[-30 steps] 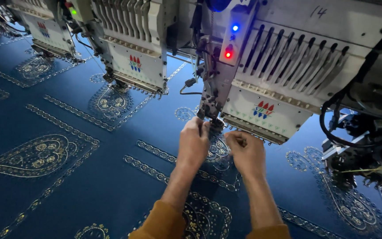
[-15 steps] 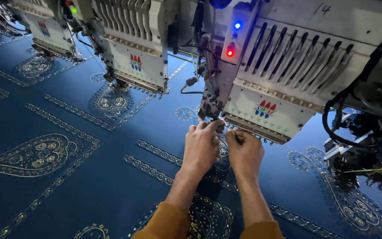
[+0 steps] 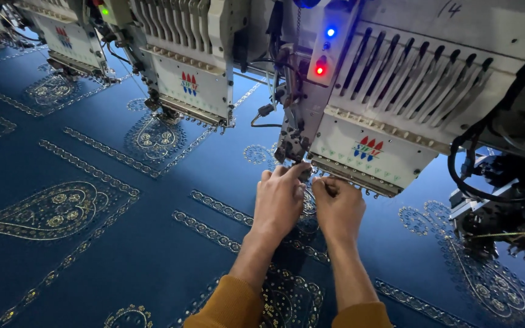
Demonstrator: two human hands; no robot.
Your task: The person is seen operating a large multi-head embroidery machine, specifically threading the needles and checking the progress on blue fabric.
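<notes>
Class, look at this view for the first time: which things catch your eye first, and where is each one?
Two bare hands meet in the middle, the left hand and right hand, fingertips up under the nearest embroidery machine head. On that head glow a red light and a blue light. Beneath everything spreads the blue cloth, stitched with pale paisley and border patterns.

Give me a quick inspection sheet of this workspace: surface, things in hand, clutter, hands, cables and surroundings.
Surface: blue fabric with gold embroidered motifs, stretched flat.
Job's things: embroidery machine head, red and blue lights lit; needle area at the fingertips.
Clutter: nothing seen.
Hands: left hand reaches up to the needle area; right hand curled beside it, grip contents too small to tell.
Cables: black cables loop at the right.
Surroundings: second machine head further left, green light beyond.
</notes>
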